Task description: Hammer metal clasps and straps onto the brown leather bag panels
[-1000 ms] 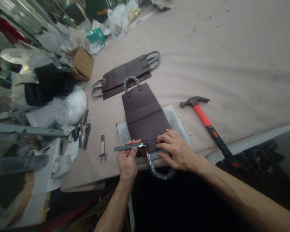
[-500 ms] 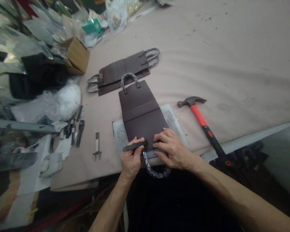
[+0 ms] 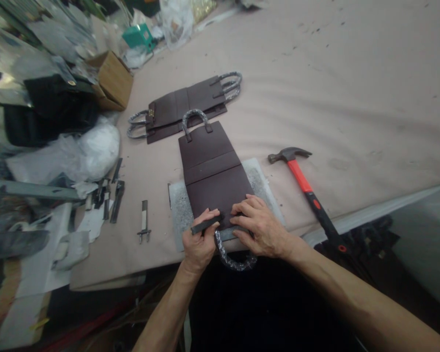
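A dark brown leather panel lies over a grey slab. Its plastic-wrapped handles stick out at the far and near ends. My left hand pinches a dark bar-shaped tool, whose end rests at the panel's near edge, beside the near handle. My right hand lies on the panel's near right corner, fingers bent and somewhat apart; whatever is under its fingertips is hidden.
Behind lie more brown panels with wrapped handles. A claw hammer rests at the right. A pronged tool, dark tools and a cardboard box are at the left.
The dark tool in my left hand has tilted slightly, and its outer end has shifted a little. My right hand stays on the panel. The view has shifted slightly.
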Available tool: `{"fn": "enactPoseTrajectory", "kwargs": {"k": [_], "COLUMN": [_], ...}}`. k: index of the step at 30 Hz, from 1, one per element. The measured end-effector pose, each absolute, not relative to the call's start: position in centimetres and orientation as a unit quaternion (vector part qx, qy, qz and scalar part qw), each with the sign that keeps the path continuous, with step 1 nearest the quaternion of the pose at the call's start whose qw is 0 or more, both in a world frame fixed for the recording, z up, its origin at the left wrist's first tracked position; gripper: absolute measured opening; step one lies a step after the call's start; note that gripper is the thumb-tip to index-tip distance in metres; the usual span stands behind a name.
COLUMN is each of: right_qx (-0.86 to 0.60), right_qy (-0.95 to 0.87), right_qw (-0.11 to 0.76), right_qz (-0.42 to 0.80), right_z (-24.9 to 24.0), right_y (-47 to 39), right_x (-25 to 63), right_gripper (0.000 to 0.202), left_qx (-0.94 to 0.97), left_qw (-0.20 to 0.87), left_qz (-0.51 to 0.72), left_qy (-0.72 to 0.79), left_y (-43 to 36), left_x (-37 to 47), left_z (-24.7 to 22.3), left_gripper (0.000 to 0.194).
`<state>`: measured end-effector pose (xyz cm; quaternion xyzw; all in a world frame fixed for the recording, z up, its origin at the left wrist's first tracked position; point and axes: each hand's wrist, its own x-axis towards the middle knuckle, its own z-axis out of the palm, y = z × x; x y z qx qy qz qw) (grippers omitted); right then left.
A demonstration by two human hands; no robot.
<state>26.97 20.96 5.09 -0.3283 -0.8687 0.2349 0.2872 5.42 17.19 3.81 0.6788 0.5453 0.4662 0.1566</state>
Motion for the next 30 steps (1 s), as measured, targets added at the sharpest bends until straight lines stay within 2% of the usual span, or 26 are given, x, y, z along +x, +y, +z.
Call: {"fn": "enactPoseTrajectory", "kwargs": {"k": [30], "right_qx": [-0.329], "right_qy": [-0.866], "right_qw": [0.287], "right_qz": [0.244], "right_z": [5.19], "right_y": [21.04], "right_x": [26.93], "right_gripper": [0.021], "left_qx": [0.679], "left_qw": [0.158], "left_qz": [0.465], "left_qy": [0.546], "left_y": [17.91], "left_x": [5.52], "left_z": [3.56], "left_gripper": [0.013]}}
